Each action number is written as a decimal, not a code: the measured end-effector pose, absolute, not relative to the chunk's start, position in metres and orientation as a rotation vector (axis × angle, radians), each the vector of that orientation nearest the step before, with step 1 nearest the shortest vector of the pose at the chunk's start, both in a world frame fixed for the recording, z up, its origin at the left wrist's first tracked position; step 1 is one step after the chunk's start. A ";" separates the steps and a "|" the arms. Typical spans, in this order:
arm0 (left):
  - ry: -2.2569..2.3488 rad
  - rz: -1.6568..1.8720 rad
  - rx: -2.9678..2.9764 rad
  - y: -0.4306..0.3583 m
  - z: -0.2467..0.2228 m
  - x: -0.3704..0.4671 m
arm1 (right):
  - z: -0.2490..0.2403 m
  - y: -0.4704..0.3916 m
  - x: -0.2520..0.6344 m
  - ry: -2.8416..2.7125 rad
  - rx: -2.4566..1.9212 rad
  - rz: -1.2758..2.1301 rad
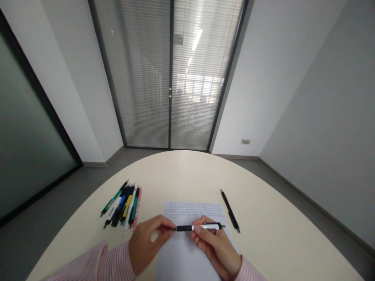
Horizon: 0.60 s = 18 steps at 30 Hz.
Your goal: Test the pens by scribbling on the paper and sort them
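Observation:
A white ballpoint pen with a black grip point(184, 228) lies level between my hands, above a sheet of paper point(184, 257) with lines of writing at its top. My left hand point(150, 240) pinches the pen's tip end between thumb and fingers. Around the white barrel, my right hand point(215, 242) is closed, with the thumb on top; the clicker end sticks out to the right. Right of the sheet, a black pen point(230, 210) lies on the table.
Several pens in a bunch point(124, 205), green, white, blue, yellow and pink among them, lie to the left on the round cream table point(187, 171). Beyond its far edge stands a glass partition point(170, 117) with blinds, between white walls.

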State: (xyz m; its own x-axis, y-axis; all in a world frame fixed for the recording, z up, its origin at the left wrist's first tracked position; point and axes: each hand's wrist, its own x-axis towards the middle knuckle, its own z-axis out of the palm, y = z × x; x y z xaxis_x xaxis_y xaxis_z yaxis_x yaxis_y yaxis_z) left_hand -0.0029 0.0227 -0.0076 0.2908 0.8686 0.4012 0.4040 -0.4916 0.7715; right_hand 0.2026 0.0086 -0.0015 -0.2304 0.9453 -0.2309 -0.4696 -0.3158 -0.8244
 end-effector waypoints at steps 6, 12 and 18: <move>1.111 1.059 1.941 0.025 -0.007 -0.002 | 0.000 0.009 0.202 -0.756 -0.907 1.757; 1.130 1.095 2.026 0.023 -0.003 -0.004 | 0.001 0.009 0.202 -0.735 -0.897 1.759; 1.120 1.052 1.907 0.024 -0.006 -0.003 | -0.001 0.008 0.202 -0.739 -0.895 1.757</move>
State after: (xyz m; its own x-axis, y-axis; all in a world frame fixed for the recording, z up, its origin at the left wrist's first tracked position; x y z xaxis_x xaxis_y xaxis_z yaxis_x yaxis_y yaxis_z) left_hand -0.0026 0.0238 -0.0059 0.3034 0.9045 0.2996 0.3557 -0.3992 0.8451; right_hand 0.2025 0.0081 -0.0012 -0.2372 0.9430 -0.2334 -0.4929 -0.3239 -0.8076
